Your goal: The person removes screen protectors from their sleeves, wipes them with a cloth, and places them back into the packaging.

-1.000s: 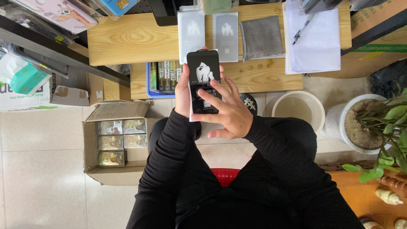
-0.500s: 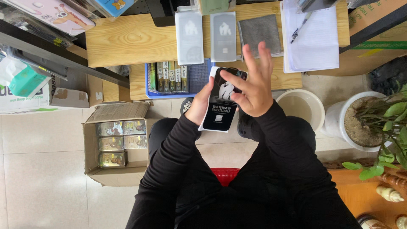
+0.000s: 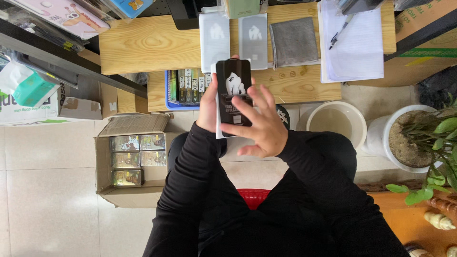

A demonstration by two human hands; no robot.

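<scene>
I hold a flat black pack (image 3: 232, 88) with a white animal picture upright in front of me, below the edge of the wooden table (image 3: 143, 43). My left hand (image 3: 208, 107) grips its left edge from behind. My right hand (image 3: 259, 123) lies over its lower front, fingers spread across it. Two similar grey-white packs (image 3: 214, 40) lie side by side on the table just beyond, next to a grey cloth (image 3: 293, 42).
An open cardboard box (image 3: 128, 159) of small boxes stands on the floor at left. A blue tray of packs (image 3: 183, 88) sits under the table. A white bucket (image 3: 337, 124) and potted plant (image 3: 419, 138) stand at right. Papers with a pen (image 3: 354, 40) lie on the table.
The black pack was tilted and turned with its back label showing half a second ago; now it stands upright again with the animal picture facing me, and my right hand covers its lower part.
</scene>
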